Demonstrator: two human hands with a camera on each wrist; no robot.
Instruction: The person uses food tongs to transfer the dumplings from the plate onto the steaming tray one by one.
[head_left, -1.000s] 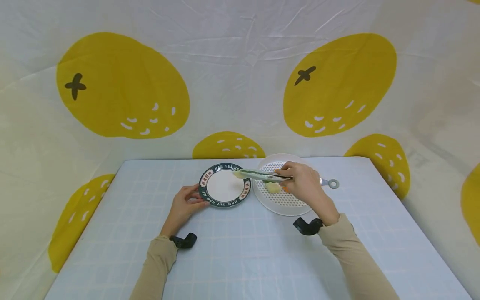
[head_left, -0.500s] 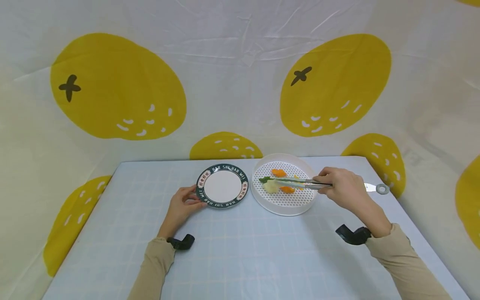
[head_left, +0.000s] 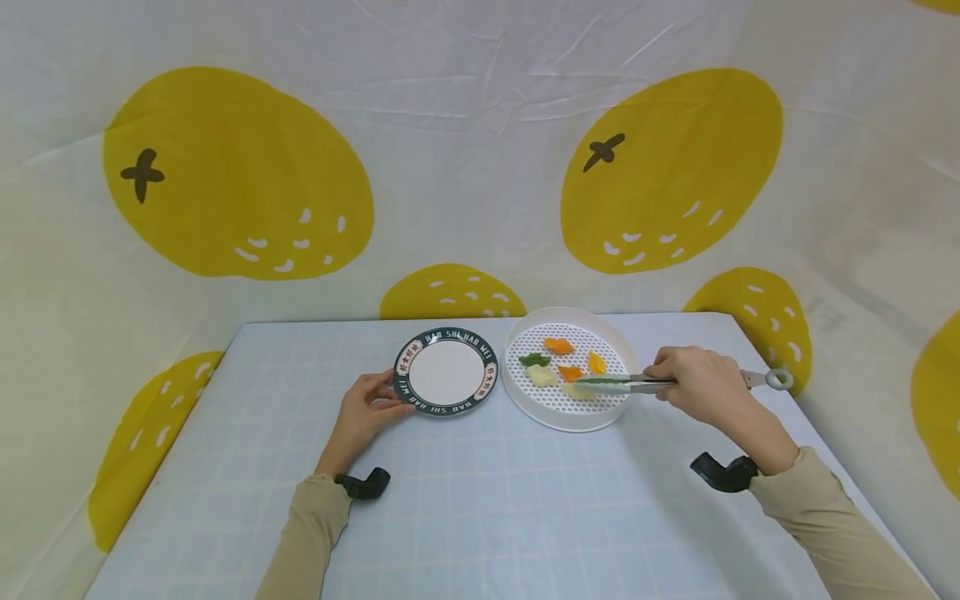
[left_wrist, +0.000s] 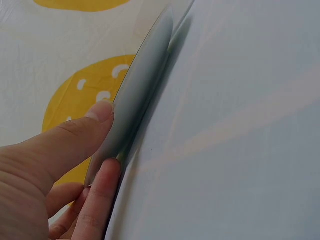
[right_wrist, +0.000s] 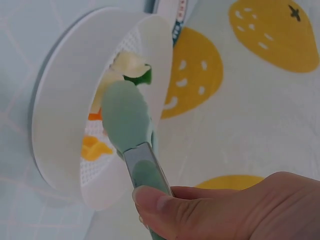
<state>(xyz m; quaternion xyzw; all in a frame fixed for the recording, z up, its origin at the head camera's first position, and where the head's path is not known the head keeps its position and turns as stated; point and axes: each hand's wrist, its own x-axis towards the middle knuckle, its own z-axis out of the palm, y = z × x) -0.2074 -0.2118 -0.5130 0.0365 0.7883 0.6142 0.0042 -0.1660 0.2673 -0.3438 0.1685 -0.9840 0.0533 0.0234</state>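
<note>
At the left side of a round plate [head_left: 447, 372] with a dark green lettered rim, my left hand [head_left: 366, 417] pinches the edge, thumb above and fingers at the underside. The plate lies on the table; the left wrist view shows it edge-on. My right hand [head_left: 697, 383] grips a pair of tongs [head_left: 645, 385] with pale green tips and a ring at the handle end. Those tips are inside a white round perforated tray [head_left: 517, 400], at a pale yellow piece [head_left: 579, 392]. Whether they grip that piece, I cannot tell.
Also in the tray lie another pale piece [head_left: 542, 376], a dark green piece [head_left: 535, 360], orange pieces [head_left: 558, 346] and a yellow piece [head_left: 597, 362]. A light checked cloth [head_left: 480, 508] covers the table. Behind hangs a white curtain [head_left: 465, 167] with yellow fruit prints.
My right hand has moved right with the tongs, from over the plate's right rim to the tray, then slightly nearer me to the front pale piece. The left hand stays at the plate.
</note>
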